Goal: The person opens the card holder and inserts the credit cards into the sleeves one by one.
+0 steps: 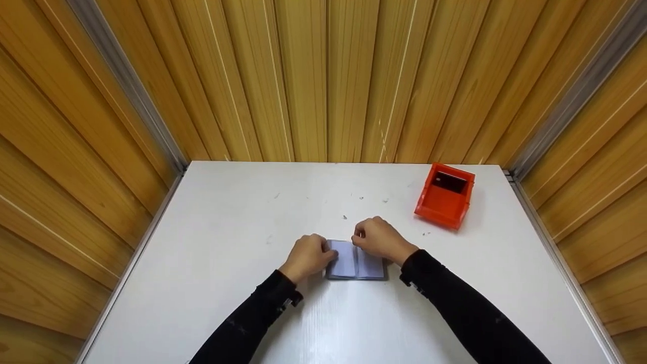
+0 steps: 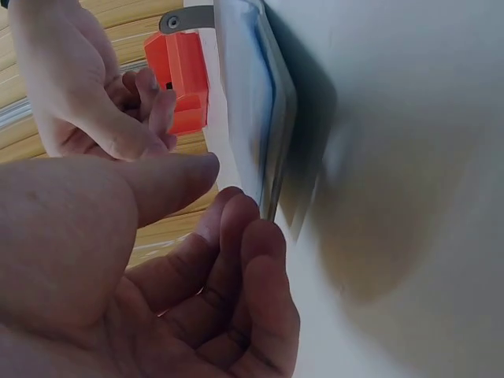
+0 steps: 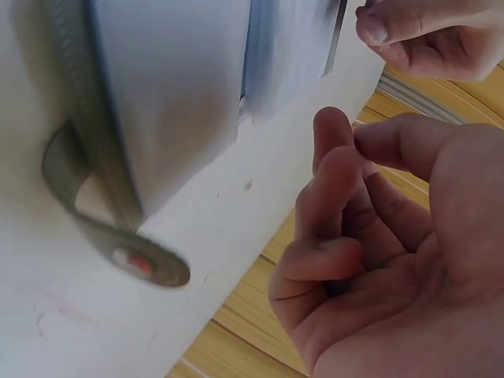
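A small booklet [image 1: 344, 259] with pale bluish leaves lies spread open on the white table. Its stitched grey-green cover [image 3: 118, 165] has a strap [image 3: 110, 244] with a snap button. My left hand [image 1: 307, 255] pinches the booklet's left edge, thumb over the page and fingertips at the cover's edge. Over the top of the right-hand page is my right hand [image 1: 380, 237], fingers curled. In the right wrist view its thumb meets the curled fingers [image 3: 335, 169], and nothing shows between them. Part of the right page is hidden under that hand.
A red open plastic bin [image 1: 445, 199] stands at the table's back right, beyond my right hand. Wood-patterned panels [image 1: 323, 81] wall in the back and both sides of the white table [image 1: 227, 227]. Small dark marks dot the tabletop.
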Tool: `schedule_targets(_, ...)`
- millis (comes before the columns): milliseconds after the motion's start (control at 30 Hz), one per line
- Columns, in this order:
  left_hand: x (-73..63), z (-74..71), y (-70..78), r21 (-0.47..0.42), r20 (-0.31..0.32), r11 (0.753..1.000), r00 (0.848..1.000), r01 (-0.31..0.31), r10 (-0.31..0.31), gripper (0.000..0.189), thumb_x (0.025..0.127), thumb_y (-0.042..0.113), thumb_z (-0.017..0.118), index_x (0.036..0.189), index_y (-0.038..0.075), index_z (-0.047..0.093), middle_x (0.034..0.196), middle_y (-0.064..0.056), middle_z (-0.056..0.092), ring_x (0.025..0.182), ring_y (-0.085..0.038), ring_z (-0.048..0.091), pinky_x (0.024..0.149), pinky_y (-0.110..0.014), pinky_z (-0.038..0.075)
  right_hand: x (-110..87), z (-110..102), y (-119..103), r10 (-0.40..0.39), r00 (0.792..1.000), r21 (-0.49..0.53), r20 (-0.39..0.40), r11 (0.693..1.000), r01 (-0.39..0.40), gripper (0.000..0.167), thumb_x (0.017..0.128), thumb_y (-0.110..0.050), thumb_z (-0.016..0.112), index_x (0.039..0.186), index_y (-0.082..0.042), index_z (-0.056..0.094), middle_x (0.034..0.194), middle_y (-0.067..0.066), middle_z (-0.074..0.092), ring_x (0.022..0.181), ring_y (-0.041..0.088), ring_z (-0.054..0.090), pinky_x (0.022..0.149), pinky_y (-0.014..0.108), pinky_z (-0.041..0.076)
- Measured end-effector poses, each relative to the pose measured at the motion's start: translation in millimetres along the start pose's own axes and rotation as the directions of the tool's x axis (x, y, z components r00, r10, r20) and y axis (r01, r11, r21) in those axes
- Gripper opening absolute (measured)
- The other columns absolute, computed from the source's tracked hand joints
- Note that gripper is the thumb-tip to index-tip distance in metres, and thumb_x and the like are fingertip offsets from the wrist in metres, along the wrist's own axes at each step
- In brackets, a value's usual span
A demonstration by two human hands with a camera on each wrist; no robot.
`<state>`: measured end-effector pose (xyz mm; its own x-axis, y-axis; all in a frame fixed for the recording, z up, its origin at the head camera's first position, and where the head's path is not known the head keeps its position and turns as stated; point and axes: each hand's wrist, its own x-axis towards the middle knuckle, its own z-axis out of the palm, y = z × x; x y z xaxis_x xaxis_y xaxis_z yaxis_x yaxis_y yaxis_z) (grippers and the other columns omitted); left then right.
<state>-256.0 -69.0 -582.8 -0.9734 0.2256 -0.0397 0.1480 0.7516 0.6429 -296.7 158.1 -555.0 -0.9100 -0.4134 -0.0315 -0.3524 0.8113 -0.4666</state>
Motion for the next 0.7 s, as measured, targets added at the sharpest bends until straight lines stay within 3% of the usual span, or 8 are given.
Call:
schedule_targets(200, 1.6, 3.8, 0.7, -0.024, -0.001, 1.000, 1.000, 0.001, -0.001, 0.035, 0.096, 0.029, 0.084, 0.070, 0.014, 0.066, 0.065, 0.007, 0.057, 0.059, -0.011, 0.053, 0.055, -0.026, 0.040, -8.8, -2, 11, -0.012, 1.000, -0.049, 0.021, 0.999, 0.013, 0.017, 0.097, -0.021, 0.070, 0.085, -0.013, 0.079, 0.076, 0.000, 0.066, 0.076, 0.018, 0.057, 0.070, 0.035, 0.047)
schedule_targets(433, 2.8, 9.0, -5.2, -0.034, 0.000, 0.999, 1.000, 0.005, -0.005, 0.040, 0.094, 0.032, 0.087, 0.069, 0.015, 0.061, 0.063, 0.007, 0.055, 0.060, -0.012, 0.052, 0.056, -0.026, 0.039, -17.0, 2, 20, 0.019, 0.999, -0.071, 0.040, 0.997, -0.016, 0.018, 0.099, -0.022, 0.070, 0.086, -0.013, 0.079, 0.079, 0.001, 0.067, 0.080, 0.019, 0.058, 0.074, 0.037, 0.049)
schedule_targets(700, 4.7, 10.2, -9.8, -0.044, -0.014, 0.999, 1.000, 0.015, -0.016, 0.032, 0.091, 0.026, 0.088, 0.072, 0.012, 0.068, 0.068, 0.006, 0.060, 0.065, -0.013, 0.054, 0.058, -0.026, 0.042, -24.9, 7, 29, 0.028, 0.999, -0.076, 0.023, 0.997, -0.026, 0.017, 0.098, -0.018, 0.070, 0.085, -0.010, 0.078, 0.078, 0.002, 0.067, 0.081, 0.020, 0.056, 0.076, 0.038, 0.048)
